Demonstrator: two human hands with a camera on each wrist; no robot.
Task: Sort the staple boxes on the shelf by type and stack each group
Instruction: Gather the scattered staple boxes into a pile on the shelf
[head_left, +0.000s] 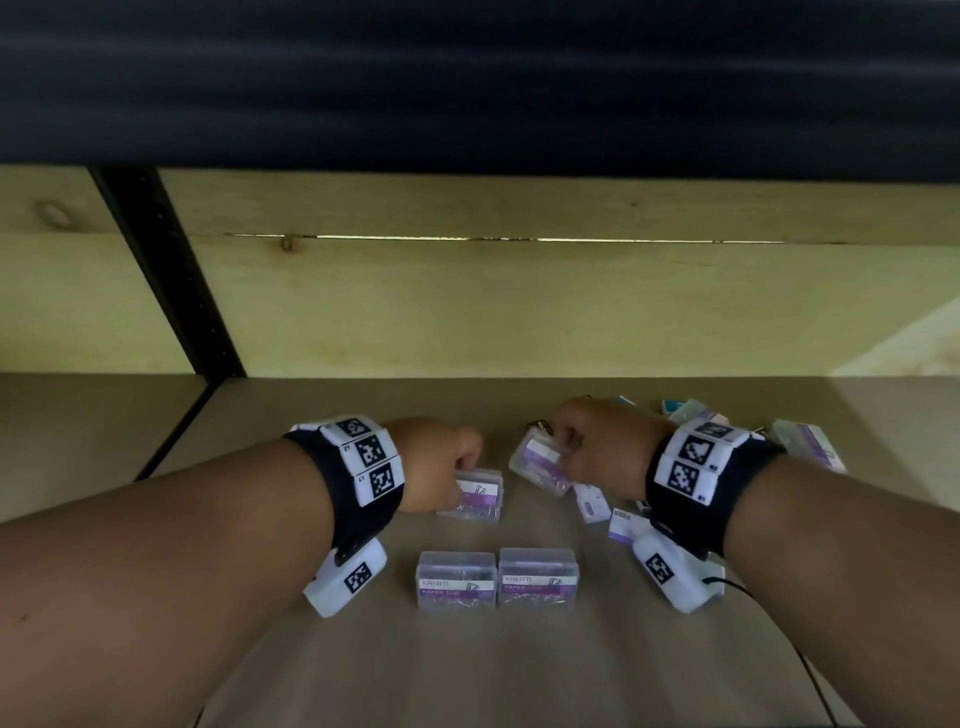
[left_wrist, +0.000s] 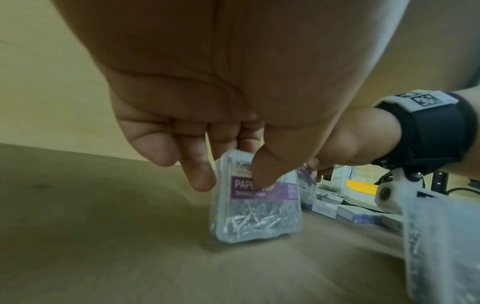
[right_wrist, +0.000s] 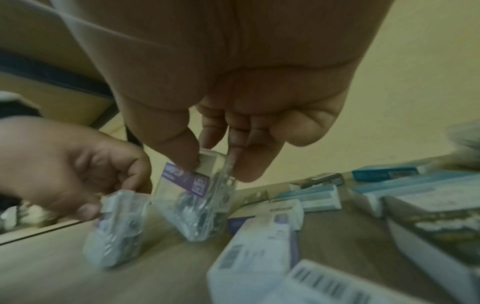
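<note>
My left hand (head_left: 457, 457) pinches a clear paper clip box (head_left: 475, 493) with a purple label, thumb on its front, the box (left_wrist: 255, 197) resting on the shelf board. My right hand (head_left: 587, 441) grips a second clear purple-labelled box (head_left: 537, 462), tilted and lifted a little off the board; in the right wrist view thumb and fingers clamp its top (right_wrist: 200, 195). Two more clear boxes (head_left: 456, 579) (head_left: 538, 576) lie side by side near the front. White and purple cardboard staple boxes (head_left: 592, 501) lie under and beyond my right wrist.
The brown shelf board (head_left: 363, 649) has a pale wooden back wall (head_left: 467, 312). A black metal upright (head_left: 171, 280) stands at the left. Teal and white boxes (head_left: 685, 410) and a purple-white box (head_left: 808, 441) crowd the right side. A black cable (head_left: 810, 670) trails at front right.
</note>
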